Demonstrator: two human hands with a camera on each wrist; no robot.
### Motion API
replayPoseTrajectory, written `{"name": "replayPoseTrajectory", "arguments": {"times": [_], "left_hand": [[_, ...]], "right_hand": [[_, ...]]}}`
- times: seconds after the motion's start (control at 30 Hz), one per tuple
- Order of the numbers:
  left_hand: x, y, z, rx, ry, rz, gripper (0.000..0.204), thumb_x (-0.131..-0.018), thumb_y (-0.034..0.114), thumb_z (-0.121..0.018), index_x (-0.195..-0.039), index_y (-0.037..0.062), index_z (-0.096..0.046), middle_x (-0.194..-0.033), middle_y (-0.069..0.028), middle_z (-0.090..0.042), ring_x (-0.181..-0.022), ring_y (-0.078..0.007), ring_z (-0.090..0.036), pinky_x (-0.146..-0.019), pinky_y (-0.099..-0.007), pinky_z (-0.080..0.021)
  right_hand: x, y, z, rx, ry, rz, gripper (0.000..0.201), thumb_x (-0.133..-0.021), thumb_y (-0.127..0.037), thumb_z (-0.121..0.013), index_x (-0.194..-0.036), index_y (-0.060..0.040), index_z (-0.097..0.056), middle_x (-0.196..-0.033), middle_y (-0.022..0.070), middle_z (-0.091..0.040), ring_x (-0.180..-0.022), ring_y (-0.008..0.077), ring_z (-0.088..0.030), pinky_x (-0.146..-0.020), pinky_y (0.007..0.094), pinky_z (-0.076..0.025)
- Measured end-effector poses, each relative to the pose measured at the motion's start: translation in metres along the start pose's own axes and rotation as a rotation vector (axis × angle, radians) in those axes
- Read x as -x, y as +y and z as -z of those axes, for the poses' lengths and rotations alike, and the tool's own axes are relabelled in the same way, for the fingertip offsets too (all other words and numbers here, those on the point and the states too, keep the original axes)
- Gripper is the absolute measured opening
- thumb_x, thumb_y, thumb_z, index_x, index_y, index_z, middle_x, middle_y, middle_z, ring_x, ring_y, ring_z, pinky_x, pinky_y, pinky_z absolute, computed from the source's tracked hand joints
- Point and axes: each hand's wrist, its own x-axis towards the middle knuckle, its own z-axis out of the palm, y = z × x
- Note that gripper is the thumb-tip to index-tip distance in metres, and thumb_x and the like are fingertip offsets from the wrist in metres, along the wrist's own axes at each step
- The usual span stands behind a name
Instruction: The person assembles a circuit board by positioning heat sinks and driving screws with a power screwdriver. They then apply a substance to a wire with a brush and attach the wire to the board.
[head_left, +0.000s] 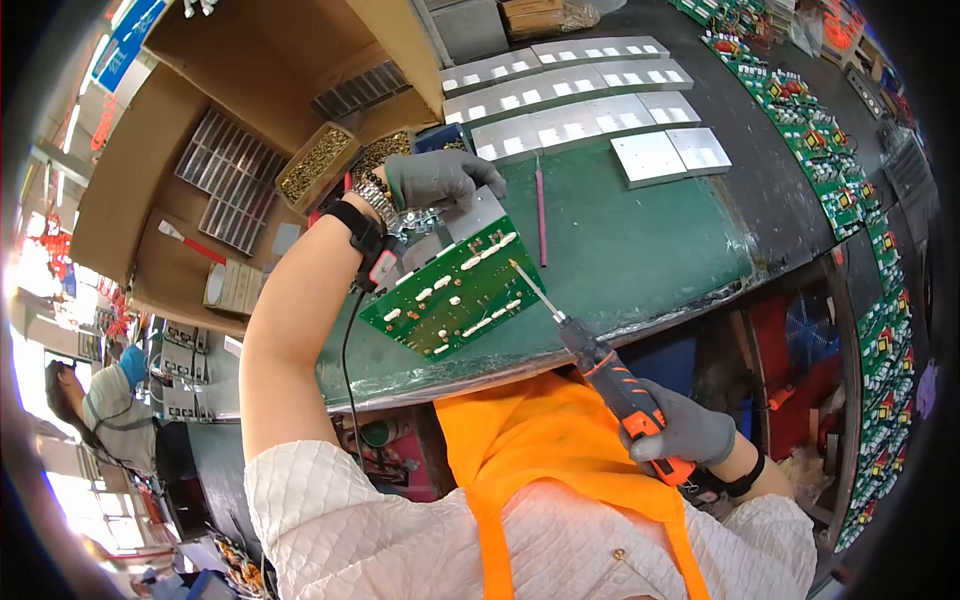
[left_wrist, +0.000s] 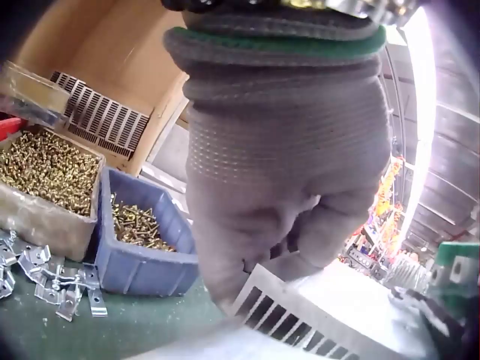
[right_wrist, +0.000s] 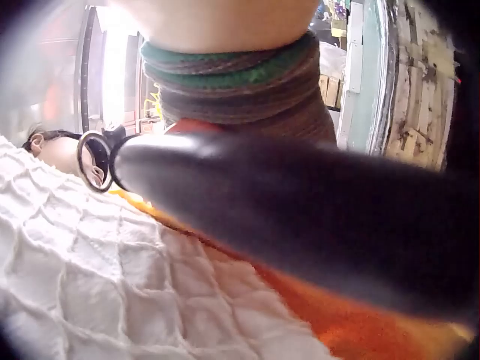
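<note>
A green circuit board [head_left: 455, 297] is held tilted above the bench, with a metal plate [head_left: 478, 215] along its upper edge. My gloved left hand [head_left: 440, 180] grips that plate; in the left wrist view the fingers of the left hand [left_wrist: 281, 187] curl over a slotted metal edge [left_wrist: 289, 319]. My gloved right hand [head_left: 685, 430] holds a black and orange electric screwdriver [head_left: 612, 383], its bit pointing at the board's right part. Whether the tip touches the board I cannot tell. In the right wrist view a dark blurred tool body [right_wrist: 285, 214] hides the fingers.
Bins of brass screws [head_left: 318, 168] and a cardboard box [head_left: 130, 180] with slotted metal parts stand at the left. Rows of metal plates [head_left: 570, 90] lie at the back, a purple stick [head_left: 541, 210] in front of them. Several circuit boards [head_left: 815, 140] line the right.
</note>
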Motion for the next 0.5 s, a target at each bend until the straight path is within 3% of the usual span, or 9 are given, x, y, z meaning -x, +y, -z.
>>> {"name": "replayPoseTrajectory", "arguments": {"times": [0.03,0.1,0.13,0.17,0.23,0.27,0.37,0.4,0.5], "left_hand": [[-0.002,-0.003,-0.001,0.000,-0.009,0.004,0.045,-0.065,-0.001,-0.057,-0.109,-0.0024,-0.063,-0.104,-0.0049,-0.061,-0.092,-0.0111,-0.056,-0.078,-0.0227,-0.047],[-0.001,-0.007,-0.004,0.056,0.075,0.073,0.049,-0.063,-0.006,-0.053,-0.110,-0.0017,-0.065,-0.092,-0.0038,-0.062,-0.076,-0.0084,-0.055,-0.062,-0.0208,-0.045],[-0.001,-0.008,-0.005,0.042,-0.032,-0.026,0.041,-0.077,0.006,-0.062,-0.117,-0.0023,-0.062,-0.104,-0.0075,-0.062,-0.091,-0.0112,-0.056,-0.074,-0.0228,-0.047],[0.002,-0.010,-0.005,0.042,-0.033,-0.023,0.041,-0.077,0.006,-0.062,-0.117,-0.0023,-0.062,-0.104,-0.0075,-0.062,-0.091,-0.0112,-0.056,-0.074,-0.0228,-0.047],[0.018,0.012,-0.028,-0.055,-0.018,0.021,0.054,-0.092,0.035,-0.061,-0.129,-0.0034,-0.052,-0.119,-0.0106,-0.058,-0.114,-0.0184,-0.053,-0.101,-0.0313,-0.042],[0.018,0.011,-0.029,-0.166,-0.070,-0.011,0.081,-0.089,0.063,-0.056,-0.135,-0.0035,-0.048,-0.127,-0.0131,-0.056,-0.118,-0.0190,-0.049,-0.103,-0.0338,-0.039],[0.026,0.027,-0.037,-0.333,-0.170,0.010,0.085,-0.087,0.067,-0.054,-0.139,0.0003,-0.042,-0.123,-0.0133,-0.055,-0.114,-0.0213,-0.052,-0.096,-0.0359,-0.044],[0.024,0.029,-0.038,-0.389,-0.133,-0.038,0.090,-0.082,0.071,-0.057,-0.138,0.0019,-0.041,-0.120,-0.0121,-0.055,-0.110,-0.0210,-0.054,-0.093,-0.0358,-0.046],[0.017,0.026,-0.032,-0.419,-0.182,-0.027,0.088,-0.080,0.070,-0.060,-0.133,0.0021,-0.044,-0.115,-0.0100,-0.054,-0.105,-0.0193,-0.055,-0.091,-0.0347,-0.046]], "right_hand": [[-0.001,-0.002,-0.001,0.018,-0.002,-0.030,0.078,-0.074,-0.011,-0.078,-0.137,-0.0054,-0.033,-0.086,0.0043,-0.055,-0.066,0.0136,-0.058,-0.057,0.0308,-0.052],[-0.004,0.002,0.002,-0.012,-0.032,-0.016,0.077,-0.074,-0.012,-0.078,-0.137,-0.0057,-0.033,-0.085,0.0045,-0.055,-0.063,0.0140,-0.058,-0.056,0.0309,-0.051],[-0.006,0.002,0.003,-0.035,-0.065,0.000,0.077,-0.075,-0.013,-0.078,-0.137,-0.0060,-0.033,-0.085,0.0047,-0.055,-0.061,0.0144,-0.058,-0.054,0.0310,-0.051],[-0.006,0.001,0.003,-0.038,-0.066,-0.001,0.077,-0.075,-0.013,-0.078,-0.137,-0.0060,-0.033,-0.085,0.0047,-0.055,-0.061,0.0144,-0.058,-0.054,0.0310,-0.051],[-0.006,0.001,0.002,-0.042,-0.061,-0.002,0.077,-0.075,-0.015,-0.078,-0.137,-0.0058,-0.033,-0.085,0.0045,-0.055,-0.062,0.0142,-0.058,-0.055,0.0302,-0.051],[-0.007,0.002,0.002,-0.053,-0.059,-0.003,0.077,-0.075,-0.015,-0.078,-0.137,-0.0058,-0.033,-0.085,0.0045,-0.055,-0.062,0.0142,-0.058,-0.055,0.0302,-0.051],[-0.008,0.003,0.004,-0.024,-0.068,-0.004,0.076,-0.075,-0.015,-0.078,-0.136,-0.0060,-0.034,-0.085,0.0044,-0.054,-0.062,0.0139,-0.058,-0.055,0.0302,-0.051],[-0.008,0.004,0.003,-0.019,-0.062,-0.005,0.076,-0.075,-0.015,-0.078,-0.136,-0.0059,-0.034,-0.085,0.0045,-0.054,-0.062,0.0137,-0.058,-0.056,0.0301,-0.051],[-0.005,0.001,0.001,-0.010,-0.039,-0.015,0.077,-0.074,-0.015,-0.078,-0.136,-0.0057,-0.034,-0.085,0.0046,-0.054,-0.062,0.0133,-0.058,-0.056,0.0300,-0.050]]}}
